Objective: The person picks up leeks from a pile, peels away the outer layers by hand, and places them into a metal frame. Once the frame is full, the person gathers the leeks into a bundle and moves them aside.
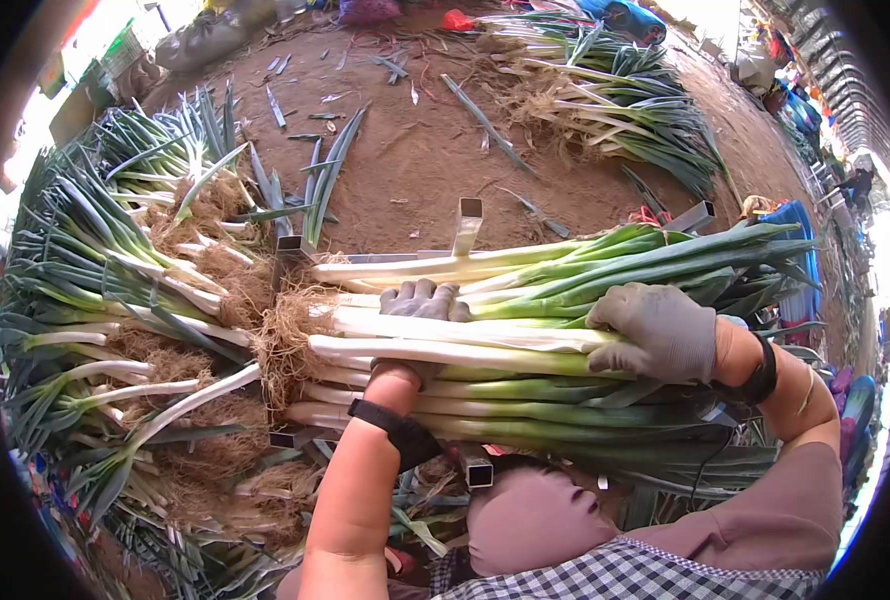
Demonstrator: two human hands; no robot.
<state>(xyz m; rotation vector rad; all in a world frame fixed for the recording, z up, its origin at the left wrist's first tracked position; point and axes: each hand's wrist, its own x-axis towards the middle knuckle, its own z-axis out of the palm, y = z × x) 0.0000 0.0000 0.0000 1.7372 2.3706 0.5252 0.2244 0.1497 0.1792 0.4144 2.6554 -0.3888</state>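
Note:
A thick bundle of leeks (485, 355) lies sideways in a metal frame (467, 225), roots to the left, green tops to the right. My left hand (420, 305), in a grey glove, reaches under and around the white stalks, its fingers curled over the top of the bundle. Further right my gloved right hand (660, 330) presses down on the stalks where white turns to green. Both wrists wear black bands.
A large pile of loose leeks (115, 300) with earthy roots covers the ground at left. Another heap of leeks (615, 90) lies at the back right on the brown dirt floor (415, 150). Blue material (800, 260) sits beyond the leaf tips at right.

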